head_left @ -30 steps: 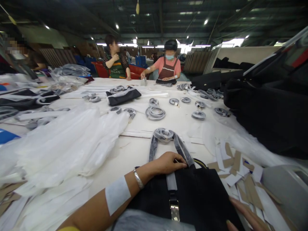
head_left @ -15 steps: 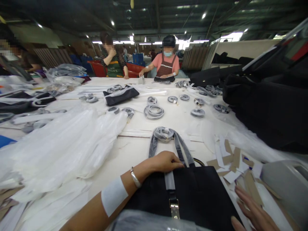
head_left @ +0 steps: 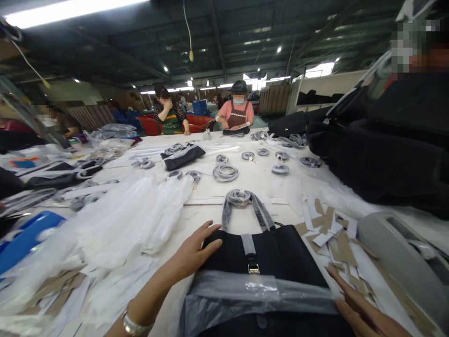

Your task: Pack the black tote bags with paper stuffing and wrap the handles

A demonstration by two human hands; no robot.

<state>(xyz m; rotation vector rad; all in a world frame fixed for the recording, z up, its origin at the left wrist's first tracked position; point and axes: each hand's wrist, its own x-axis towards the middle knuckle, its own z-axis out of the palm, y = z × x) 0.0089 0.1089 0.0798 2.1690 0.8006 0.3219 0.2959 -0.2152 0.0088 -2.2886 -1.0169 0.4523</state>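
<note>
A black handbag (head_left: 294, 250) lies in front of me, with a gold buckle (head_left: 253, 268) and a grey-wrapped strap tab (head_left: 248, 244) on its face. One plastic-wrapped handle (head_left: 264, 213) loops away across the table; the other wrapped handle (head_left: 280, 292) crosses the bag's lower front. At the upper left corner rests my left hand (head_left: 194, 248), thumb and fingers apart, touching the bag. My right hand (head_left: 356, 302) lies along the right side, fingers stretched, its thumb by the end of the lower wrapped handle. Beyond the far handle sits a coiled wrapped strap (head_left: 240, 196).
White plastic sheeting (head_left: 129, 210) spreads at the left. Card scraps (head_left: 329, 229) and a grey machine (head_left: 393, 252) are on the right, below a black pile (head_left: 379, 154). Several coiled straps (head_left: 225, 173) and another black bag (head_left: 182, 157) lie further off; a co-worker (head_left: 236, 110) sits opposite.
My left hand has left the bag's top centre and moved to its upper left corner, its fingers now spread. My right hand remains at the right side. The view has tilted up.
</note>
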